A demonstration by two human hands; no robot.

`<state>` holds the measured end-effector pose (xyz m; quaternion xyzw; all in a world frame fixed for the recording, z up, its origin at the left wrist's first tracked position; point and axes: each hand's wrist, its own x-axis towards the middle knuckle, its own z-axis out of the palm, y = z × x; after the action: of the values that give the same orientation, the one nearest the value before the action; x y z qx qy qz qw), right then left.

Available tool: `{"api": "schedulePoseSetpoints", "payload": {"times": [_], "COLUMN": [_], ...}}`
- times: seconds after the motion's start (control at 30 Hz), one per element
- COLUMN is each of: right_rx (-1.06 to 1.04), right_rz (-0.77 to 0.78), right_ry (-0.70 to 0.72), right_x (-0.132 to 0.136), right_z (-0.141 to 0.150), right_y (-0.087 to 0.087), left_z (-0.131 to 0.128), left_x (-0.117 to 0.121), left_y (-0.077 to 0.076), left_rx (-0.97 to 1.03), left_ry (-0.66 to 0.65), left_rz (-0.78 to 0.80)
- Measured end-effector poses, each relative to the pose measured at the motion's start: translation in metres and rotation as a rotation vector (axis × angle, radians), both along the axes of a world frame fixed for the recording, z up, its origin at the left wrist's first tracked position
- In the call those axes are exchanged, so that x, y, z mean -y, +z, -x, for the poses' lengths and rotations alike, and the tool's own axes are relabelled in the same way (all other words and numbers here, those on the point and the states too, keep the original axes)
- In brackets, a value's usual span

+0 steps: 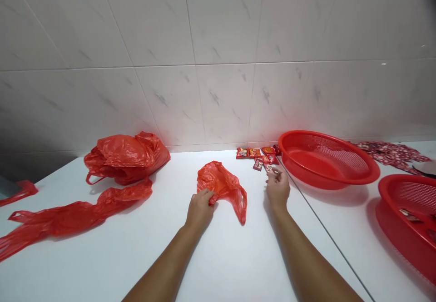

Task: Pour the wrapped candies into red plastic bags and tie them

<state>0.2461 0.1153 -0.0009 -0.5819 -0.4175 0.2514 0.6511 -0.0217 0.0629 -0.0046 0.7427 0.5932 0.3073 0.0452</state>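
Observation:
My left hand (199, 207) is closed on the edge of a small red plastic bag (223, 186) that lies crumpled on the white table (218, 256). My right hand (277, 186) reaches toward a cluster of small red sweet packets (259, 156) by the wall, its fingers pinched on one packet (270, 168) at the near edge of the cluster.
A bundle of red bags (126, 156) sits at the back left, with a long flattened red bag (68, 215) in front of it. A red plastic basket (327, 159) stands right of the packets; a second red basket (408, 220) holds a few packets. Patterned red wrappers (391, 152) lie behind.

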Motion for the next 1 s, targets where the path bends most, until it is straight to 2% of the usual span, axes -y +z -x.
{"api": "schedulePoseSetpoints", "payload": {"times": [0.1, 0.13, 0.2, 0.27, 0.4, 0.53, 0.67, 0.73, 0.83, 0.9, 0.93, 1.0], "right_rx": [0.330, 0.448, 0.569, 0.539, 0.397, 0.414, 0.478, 0.507, 0.533, 0.526, 0.511, 0.469], "right_rz": [-0.273, -0.309, -0.239, -0.096, 0.084, 0.134, 0.126, 0.128, 0.134, 0.100, 0.076, 0.039], "right_ry": [0.222, 0.307, 0.380, 0.381, 0.346, 0.277, 0.223, 0.199, 0.170, 0.142, 0.125, 0.101], "right_x": [0.018, 0.023, 0.027, 0.024, 0.011, 0.007, 0.009, 0.010, 0.011, 0.013, 0.014, 0.016], "right_z": [0.029, 0.040, 0.055, 0.055, 0.027, 0.007, 0.009, 0.012, 0.015, 0.017, 0.019, 0.022], "right_y": [0.006, 0.006, 0.003, -0.004, -0.015, -0.018, -0.018, -0.018, -0.014, -0.011, -0.008, -0.003], "left_z": [-0.003, -0.005, -0.007, -0.005, 0.007, 0.023, 0.044, 0.053, 0.058, 0.051, 0.045, 0.030], "left_x": [0.000, 0.000, 0.002, 0.005, 0.009, 0.003, -0.014, -0.022, -0.026, -0.020, -0.014, 0.003], "left_y": [0.002, 0.003, 0.007, 0.012, 0.022, 0.022, 0.016, 0.016, 0.019, 0.023, 0.025, 0.028], "left_rx": [0.029, 0.043, 0.082, 0.182, 0.430, 0.544, 0.794, 0.879, 0.899, 0.879, 0.819, 0.600], "left_ry": [0.000, 0.000, 0.013, 0.055, 0.206, 0.417, 0.599, 0.626, 0.602, 0.593, 0.587, 0.531], "left_rz": [0.015, 0.018, 0.016, 0.006, -0.040, -0.094, -0.146, -0.142, -0.119, -0.117, -0.149, -0.314]}}
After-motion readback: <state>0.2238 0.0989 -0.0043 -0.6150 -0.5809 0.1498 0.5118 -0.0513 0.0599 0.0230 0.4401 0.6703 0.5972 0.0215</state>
